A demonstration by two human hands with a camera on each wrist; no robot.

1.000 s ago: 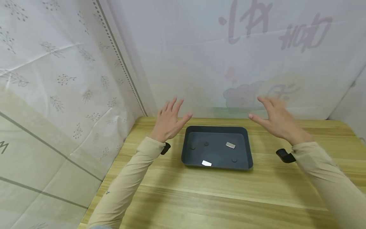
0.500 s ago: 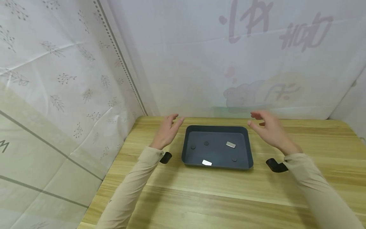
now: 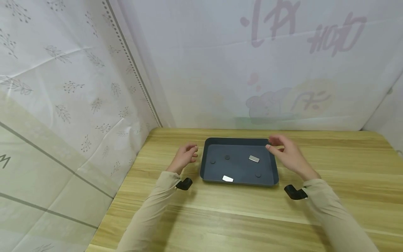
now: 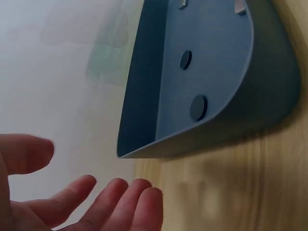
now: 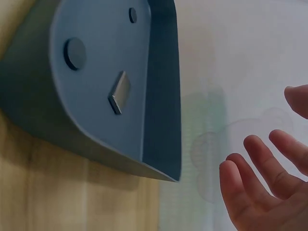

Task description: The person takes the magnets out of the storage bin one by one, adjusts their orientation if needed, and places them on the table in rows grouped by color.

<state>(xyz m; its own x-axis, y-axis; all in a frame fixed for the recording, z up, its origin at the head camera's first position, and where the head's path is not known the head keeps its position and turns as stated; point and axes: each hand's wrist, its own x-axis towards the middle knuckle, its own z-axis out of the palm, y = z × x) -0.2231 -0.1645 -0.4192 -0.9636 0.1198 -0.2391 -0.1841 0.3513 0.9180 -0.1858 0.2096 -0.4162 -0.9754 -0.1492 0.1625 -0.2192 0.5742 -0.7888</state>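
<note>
A dark grey-blue rectangular tray point(image 3: 240, 164) lies on the wooden table. Inside it are a silver rectangular block point(image 3: 254, 159), a bright white-looking flat piece point(image 3: 227, 179) by the near wall, and small dark discs, two toward the left point(image 4: 198, 107) and one at the right point(image 5: 75, 54). My left hand point(image 3: 185, 156) hovers just left of the tray, fingers loosely bent, holding nothing. At the far right corner of the tray is my right hand point(image 3: 288, 154), fingers relaxed and apart from the thumb, also holding nothing. Whether it touches the rim cannot be told in the head view.
The wooden table point(image 3: 220, 217) stretches in front of the tray and to both sides. Behind it hangs a pale printed cloth point(image 3: 201, 70), and a leaf-patterned cloth point(image 3: 78, 87) hangs along the left. Black wrist devices point(image 3: 295, 192) sit below both hands.
Both hands have come down and nearer, from raised with fingers spread to lower beside the tray. My right hand has also moved left toward the tray's corner. The tray and its contents stay put.
</note>
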